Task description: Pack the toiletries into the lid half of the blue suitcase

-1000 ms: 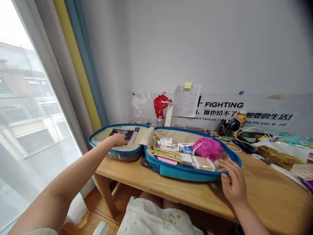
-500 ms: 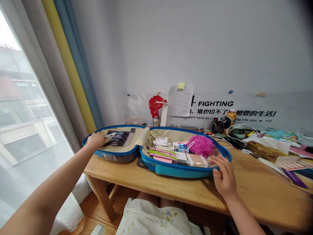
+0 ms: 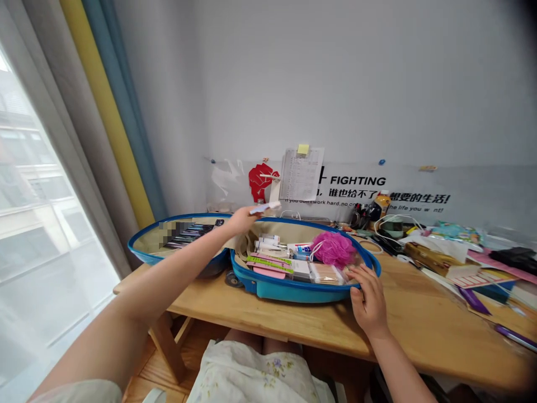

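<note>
A small blue suitcase lies open on a wooden desk. Its left half (image 3: 145, 254) holds dark flat packets (image 3: 187, 234). Its right half (image 3: 293, 291) is packed with tubes, boxes, cotton swabs and a pink bath pouf (image 3: 333, 248). My left hand (image 3: 241, 219) is raised over the hinge between the halves, pinching a thin pale strip-like item (image 3: 264, 207). My right hand (image 3: 369, 299) rests with fingers spread on the front right rim of the right half.
The desk (image 3: 419, 330) carries clutter at the right: cables, a bottle (image 3: 380, 204), packets and pens. Paper and wall stickers (image 3: 302, 174) hang behind the case. A window with curtains (image 3: 84, 140) fills the left. My lap sits under the desk edge.
My left hand left the dark packets in the left half, took up a thin pale item and swung right and up over the hinge. My right hand stayed on the rim.
</note>
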The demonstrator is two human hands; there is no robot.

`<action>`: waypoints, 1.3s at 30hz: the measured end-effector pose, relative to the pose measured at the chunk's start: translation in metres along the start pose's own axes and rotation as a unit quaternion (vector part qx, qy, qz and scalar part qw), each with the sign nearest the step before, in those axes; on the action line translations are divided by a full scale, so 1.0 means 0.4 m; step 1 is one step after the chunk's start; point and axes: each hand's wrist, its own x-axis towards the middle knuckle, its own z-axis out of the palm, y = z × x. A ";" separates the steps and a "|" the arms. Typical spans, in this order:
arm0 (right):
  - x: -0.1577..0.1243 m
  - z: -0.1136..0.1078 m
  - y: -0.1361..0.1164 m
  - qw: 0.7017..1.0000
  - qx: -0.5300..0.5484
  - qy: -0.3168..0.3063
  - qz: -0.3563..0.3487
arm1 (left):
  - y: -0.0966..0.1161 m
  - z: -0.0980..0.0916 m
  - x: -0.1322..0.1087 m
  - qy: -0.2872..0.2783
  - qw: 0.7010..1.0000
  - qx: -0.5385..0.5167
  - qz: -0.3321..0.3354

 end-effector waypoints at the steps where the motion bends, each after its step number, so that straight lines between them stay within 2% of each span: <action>1: 0.000 0.000 0.000 1.000 -0.002 -0.002 -0.003 | 0.021 0.038 0.007 -0.017 0.999 -0.012 0.029; 6: -0.002 -0.001 -0.001 1.000 -0.004 -0.003 -0.007 | 0.081 0.186 0.019 -0.137 0.983 -0.015 0.120; 11: -0.005 0.000 0.000 1.000 -0.004 -0.004 0.000 | 0.085 0.268 0.015 -0.249 0.958 0.029 0.138; 14: -0.005 -0.001 0.000 1.000 -0.003 -0.008 0.005 | 0.083 0.282 0.001 -0.301 0.943 0.063 0.130; 18: -0.003 -0.003 -0.001 1.000 -0.006 -0.007 -0.004 | 0.091 0.274 -0.020 -0.351 0.922 0.101 0.125; 24: -0.003 0.000 0.006 1.000 -0.013 -0.005 -0.015 | 0.115 0.270 -0.019 -0.340 0.926 0.128 0.107; 27: -0.007 0.004 0.013 1.000 -0.008 0.005 -0.013 | 0.107 0.241 -0.006 -0.296 0.941 0.126 0.109; 30: -0.010 0.007 0.018 1.000 -0.008 0.002 -0.012 | 0.060 0.165 0.012 -0.209 0.965 0.134 0.088; 32: -0.010 0.008 0.018 1.000 -0.011 0.003 -0.015 | 0.001 0.096 0.020 -0.150 0.976 0.150 0.043; 35: -0.010 0.009 0.017 1.000 -0.010 0.009 -0.015 | -0.119 -0.003 0.012 -0.090 0.976 0.185 -0.067; 37: -0.011 0.009 0.018 1.000 -0.008 0.007 -0.010 | -0.200 -0.049 -0.010 -0.079 0.964 0.206 -0.147; 39: -0.012 0.009 0.020 1.000 -0.008 0.000 -0.005 | -0.268 -0.070 -0.039 -0.082 0.946 0.220 -0.224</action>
